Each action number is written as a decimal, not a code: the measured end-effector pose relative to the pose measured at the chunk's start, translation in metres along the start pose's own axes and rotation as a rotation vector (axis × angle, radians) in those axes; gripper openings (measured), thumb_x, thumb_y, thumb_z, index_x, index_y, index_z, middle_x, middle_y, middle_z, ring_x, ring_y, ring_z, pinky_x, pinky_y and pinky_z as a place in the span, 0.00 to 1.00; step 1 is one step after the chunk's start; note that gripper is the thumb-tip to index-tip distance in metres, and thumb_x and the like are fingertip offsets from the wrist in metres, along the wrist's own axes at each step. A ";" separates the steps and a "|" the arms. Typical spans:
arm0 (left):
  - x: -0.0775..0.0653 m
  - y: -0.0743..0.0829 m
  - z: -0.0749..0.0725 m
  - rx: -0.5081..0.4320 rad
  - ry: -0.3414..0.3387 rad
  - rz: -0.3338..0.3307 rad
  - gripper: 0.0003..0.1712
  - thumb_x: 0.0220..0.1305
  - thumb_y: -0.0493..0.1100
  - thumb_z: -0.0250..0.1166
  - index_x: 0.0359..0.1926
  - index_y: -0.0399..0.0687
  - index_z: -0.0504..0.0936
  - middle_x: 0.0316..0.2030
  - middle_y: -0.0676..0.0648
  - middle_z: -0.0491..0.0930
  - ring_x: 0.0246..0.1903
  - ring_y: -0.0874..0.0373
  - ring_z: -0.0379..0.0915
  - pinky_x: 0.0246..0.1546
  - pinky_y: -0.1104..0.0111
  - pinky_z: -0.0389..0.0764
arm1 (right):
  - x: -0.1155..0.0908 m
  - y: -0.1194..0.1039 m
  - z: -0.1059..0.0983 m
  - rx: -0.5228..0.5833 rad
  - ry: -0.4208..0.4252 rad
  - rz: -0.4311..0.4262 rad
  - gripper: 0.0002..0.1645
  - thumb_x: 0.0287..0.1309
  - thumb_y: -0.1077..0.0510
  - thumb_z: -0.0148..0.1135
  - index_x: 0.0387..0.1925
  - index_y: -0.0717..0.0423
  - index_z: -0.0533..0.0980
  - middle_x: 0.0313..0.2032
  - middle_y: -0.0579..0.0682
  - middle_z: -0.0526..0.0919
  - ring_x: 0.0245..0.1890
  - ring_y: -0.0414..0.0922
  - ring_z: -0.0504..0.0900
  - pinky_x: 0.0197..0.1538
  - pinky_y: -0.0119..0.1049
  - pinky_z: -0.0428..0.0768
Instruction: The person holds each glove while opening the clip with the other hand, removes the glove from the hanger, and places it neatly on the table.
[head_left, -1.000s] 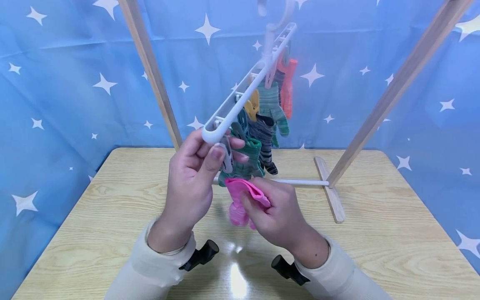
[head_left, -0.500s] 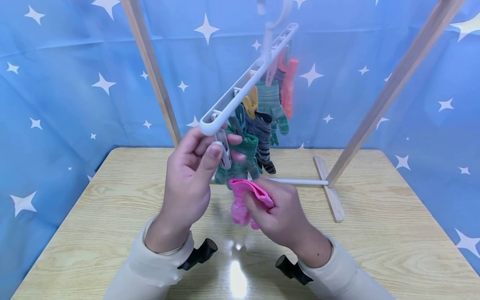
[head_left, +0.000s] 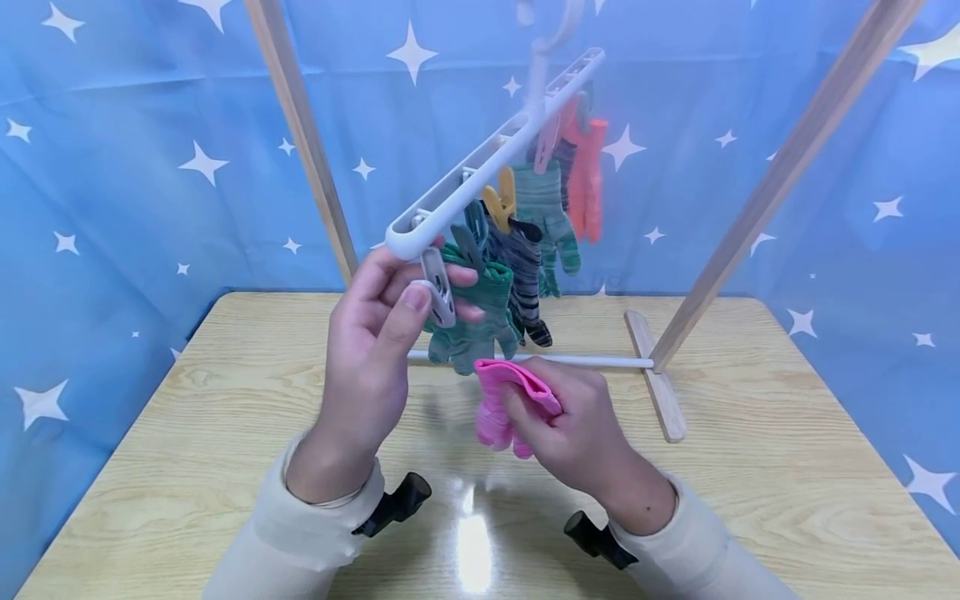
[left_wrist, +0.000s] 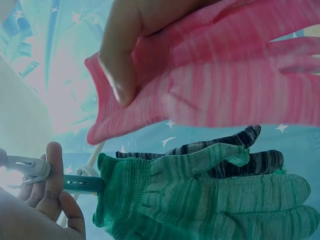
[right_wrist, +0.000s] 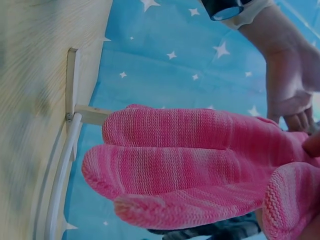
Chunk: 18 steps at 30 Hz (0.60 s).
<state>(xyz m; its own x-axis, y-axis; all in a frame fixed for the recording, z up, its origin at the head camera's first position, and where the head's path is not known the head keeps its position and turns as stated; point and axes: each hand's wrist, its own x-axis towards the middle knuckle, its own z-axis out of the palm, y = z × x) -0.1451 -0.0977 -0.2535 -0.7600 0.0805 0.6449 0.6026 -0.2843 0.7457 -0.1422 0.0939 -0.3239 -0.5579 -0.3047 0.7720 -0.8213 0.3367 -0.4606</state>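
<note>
At the near end of a white clip hanger [head_left: 480, 179], my left hand [head_left: 367, 358] pinches a grey clothespin [head_left: 438, 287], thumb at its side and fingers behind. My right hand [head_left: 577, 417] grips a pink knit glove [head_left: 517, 400] by its cuff, below and right of the clothespin; in the right wrist view the glove's fingers [right_wrist: 165, 170] hang free. Just behind the left fingers, a green glove [head_left: 487, 317] hangs from a teal clothespin [left_wrist: 82, 183]. The left wrist view has the pink glove [left_wrist: 215, 95] beside the green one [left_wrist: 200, 195].
Farther along the hanger hang a black striped glove [head_left: 521, 275] on a yellow clothespin [head_left: 501, 200], another green glove [head_left: 543, 208] and a coral glove [head_left: 588, 183]. Wooden posts [head_left: 303, 137] and a white crossbar [head_left: 592, 361] stand on the wooden table [head_left: 187, 467]. A starry blue curtain [head_left: 150, 192] surrounds it.
The hanger's near end has swung left and slightly up with my left hand and the grey clothespin. My right hand has moved a little right with the pink glove.
</note>
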 end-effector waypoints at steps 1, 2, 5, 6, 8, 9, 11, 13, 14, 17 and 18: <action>0.000 0.000 0.000 -0.003 0.001 -0.003 0.25 0.75 0.43 0.52 0.67 0.36 0.68 0.47 0.45 0.83 0.49 0.40 0.79 0.44 0.53 0.86 | -0.001 0.001 -0.001 -0.001 -0.002 0.001 0.04 0.61 0.63 0.63 0.35 0.60 0.82 0.23 0.48 0.84 0.18 0.35 0.79 0.24 0.24 0.76; 0.000 0.000 0.001 -0.003 0.001 -0.007 0.24 0.74 0.42 0.51 0.67 0.36 0.68 0.48 0.45 0.83 0.49 0.40 0.79 0.44 0.54 0.85 | -0.003 0.001 -0.003 -0.003 -0.005 0.002 0.05 0.60 0.63 0.64 0.36 0.60 0.82 0.24 0.48 0.85 0.19 0.36 0.80 0.25 0.24 0.77; 0.000 0.002 0.000 -0.004 0.005 -0.010 0.24 0.72 0.38 0.49 0.66 0.36 0.68 0.47 0.46 0.83 0.49 0.41 0.80 0.45 0.54 0.85 | -0.008 0.004 -0.007 -0.002 -0.016 0.026 0.09 0.56 0.66 0.65 0.40 0.61 0.83 0.27 0.50 0.87 0.22 0.38 0.83 0.28 0.25 0.79; 0.000 0.002 0.000 -0.005 0.007 -0.011 0.24 0.71 0.37 0.48 0.66 0.36 0.68 0.47 0.46 0.83 0.49 0.41 0.80 0.45 0.54 0.85 | -0.010 0.005 -0.009 0.001 -0.022 0.039 0.11 0.55 0.68 0.65 0.41 0.61 0.83 0.28 0.50 0.87 0.22 0.38 0.83 0.29 0.25 0.80; -0.001 0.002 0.000 -0.006 0.009 -0.014 0.24 0.70 0.36 0.48 0.66 0.36 0.68 0.47 0.46 0.83 0.49 0.41 0.80 0.45 0.54 0.85 | -0.015 0.006 -0.013 0.021 -0.034 0.079 0.13 0.54 0.70 0.65 0.42 0.61 0.83 0.27 0.50 0.87 0.21 0.37 0.82 0.28 0.25 0.79; -0.001 0.002 -0.001 -0.007 0.010 -0.014 0.24 0.70 0.36 0.48 0.65 0.35 0.69 0.47 0.46 0.83 0.49 0.42 0.80 0.44 0.55 0.85 | -0.017 0.007 -0.015 0.046 -0.041 0.105 0.13 0.54 0.72 0.64 0.41 0.60 0.83 0.27 0.50 0.87 0.20 0.36 0.82 0.27 0.24 0.79; 0.000 0.002 -0.001 -0.008 0.010 -0.016 0.25 0.69 0.36 0.48 0.65 0.35 0.69 0.47 0.46 0.83 0.49 0.42 0.80 0.45 0.55 0.85 | -0.021 0.007 -0.019 0.101 -0.056 0.158 0.11 0.56 0.73 0.63 0.39 0.59 0.82 0.24 0.49 0.85 0.16 0.36 0.79 0.23 0.24 0.77; 0.000 0.002 -0.001 -0.013 0.007 -0.017 0.25 0.69 0.35 0.48 0.65 0.36 0.69 0.47 0.46 0.83 0.48 0.42 0.80 0.44 0.54 0.85 | -0.024 0.007 -0.022 0.167 -0.067 0.207 0.11 0.58 0.74 0.61 0.36 0.59 0.81 0.23 0.50 0.84 0.13 0.36 0.78 0.20 0.25 0.75; 0.000 0.002 -0.001 -0.015 0.004 -0.017 0.25 0.69 0.35 0.48 0.66 0.36 0.69 0.47 0.46 0.84 0.49 0.42 0.80 0.44 0.54 0.85 | -0.025 0.007 -0.024 0.185 -0.072 0.231 0.10 0.60 0.74 0.60 0.36 0.58 0.81 0.23 0.50 0.85 0.14 0.36 0.79 0.21 0.26 0.76; 0.001 0.001 -0.001 -0.028 -0.005 -0.014 0.25 0.69 0.35 0.48 0.65 0.35 0.69 0.47 0.45 0.84 0.48 0.42 0.80 0.45 0.54 0.85 | -0.027 0.007 -0.029 0.204 -0.076 0.273 0.11 0.62 0.73 0.59 0.38 0.57 0.81 0.26 0.51 0.86 0.20 0.37 0.83 0.27 0.29 0.80; 0.001 0.001 -0.001 -0.031 -0.008 -0.012 0.25 0.69 0.35 0.49 0.65 0.35 0.69 0.46 0.45 0.84 0.48 0.43 0.80 0.45 0.54 0.85 | -0.028 0.006 -0.030 0.195 -0.074 0.278 0.11 0.62 0.73 0.59 0.38 0.57 0.81 0.27 0.51 0.87 0.23 0.38 0.84 0.30 0.29 0.81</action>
<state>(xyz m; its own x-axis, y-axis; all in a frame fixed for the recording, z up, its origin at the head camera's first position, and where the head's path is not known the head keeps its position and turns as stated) -0.1454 -0.0992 -0.2524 -0.7650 0.0911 0.6376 0.5859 -0.3125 0.7477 -0.1284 0.1310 -0.3353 -0.7647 -0.2917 0.5745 -0.6401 0.2414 -0.7294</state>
